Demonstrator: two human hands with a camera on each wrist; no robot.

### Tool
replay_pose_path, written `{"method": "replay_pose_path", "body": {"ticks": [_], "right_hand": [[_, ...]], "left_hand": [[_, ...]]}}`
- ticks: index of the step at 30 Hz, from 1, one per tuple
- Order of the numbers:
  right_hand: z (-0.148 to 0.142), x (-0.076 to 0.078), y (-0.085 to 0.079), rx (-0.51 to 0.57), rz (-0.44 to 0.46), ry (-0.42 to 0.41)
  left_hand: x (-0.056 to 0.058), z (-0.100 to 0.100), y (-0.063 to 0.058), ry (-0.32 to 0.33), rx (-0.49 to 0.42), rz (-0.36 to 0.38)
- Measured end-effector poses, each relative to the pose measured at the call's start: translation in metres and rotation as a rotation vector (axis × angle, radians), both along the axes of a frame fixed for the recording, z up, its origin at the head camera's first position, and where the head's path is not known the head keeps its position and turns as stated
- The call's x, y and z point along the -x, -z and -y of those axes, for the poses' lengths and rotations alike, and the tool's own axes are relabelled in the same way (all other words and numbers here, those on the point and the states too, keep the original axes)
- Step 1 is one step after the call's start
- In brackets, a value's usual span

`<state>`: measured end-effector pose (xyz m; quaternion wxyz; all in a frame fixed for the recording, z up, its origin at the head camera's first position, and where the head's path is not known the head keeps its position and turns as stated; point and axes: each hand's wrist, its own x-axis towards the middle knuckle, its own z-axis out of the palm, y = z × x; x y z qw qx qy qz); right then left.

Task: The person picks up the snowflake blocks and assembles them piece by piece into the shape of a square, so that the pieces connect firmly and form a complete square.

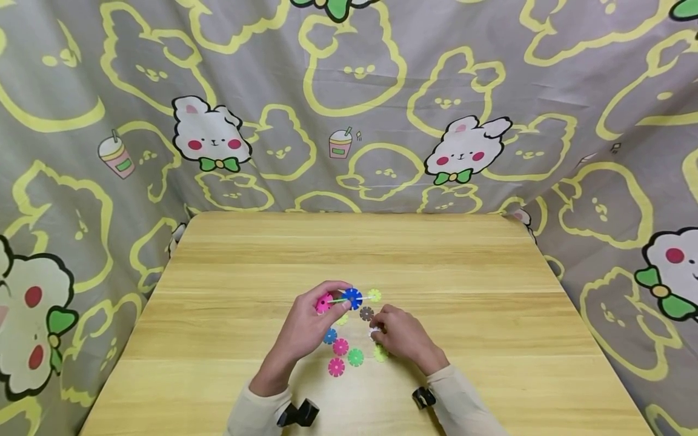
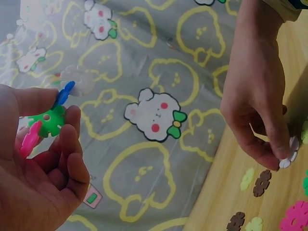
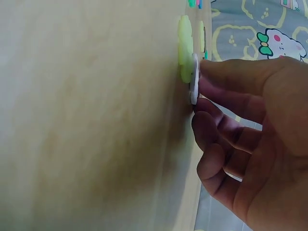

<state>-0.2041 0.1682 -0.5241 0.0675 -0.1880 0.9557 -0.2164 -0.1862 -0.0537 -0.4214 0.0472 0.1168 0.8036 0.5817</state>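
The left hand (image 1: 306,321) pinches a chain of slotted snowflake discs (image 1: 352,298); the right hand (image 1: 406,334) pinches a white disc (image 3: 194,84). An uneven squeeze could probably twist the chain apart.

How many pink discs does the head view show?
3: the held pink disc in the left hand, and on the table the nearer pink disc and the farther pink disc. Others may be hidden.
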Motion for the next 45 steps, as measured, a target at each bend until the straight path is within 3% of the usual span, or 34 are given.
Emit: {"method": "replay_pose_path", "body": {"ticks": [12, 19, 24, 34, 45], "right_hand": [[-0.001, -0.001, -0.001, -0.017, -0.012, -0.007], [-0.001, -0.001, -0.003, 0.063, 0.022, 0.010], [-0.003, -0.001, -0.012, 0.181, -0.013, 0.041], [-0.008, 0.000, -0.050, 0.459, -0.166, 0.084], [-0.005, -0.012, -0.092, 0.788, -0.012, 0.175]], "left_hand": [[0.000, -0.001, 0.001, 0.000, 0.003, -0.010], [0.000, -0.001, 0.001, -0.001, 0.010, -0.014], [0.000, 0.000, 0.000, -0.009, 0.017, -0.021], [0.000, 0.003, -0.002, -0.003, 0.002, -0.012], [0.001, 0.006, -0.002, -0.017, 0.001, -0.037]]}}
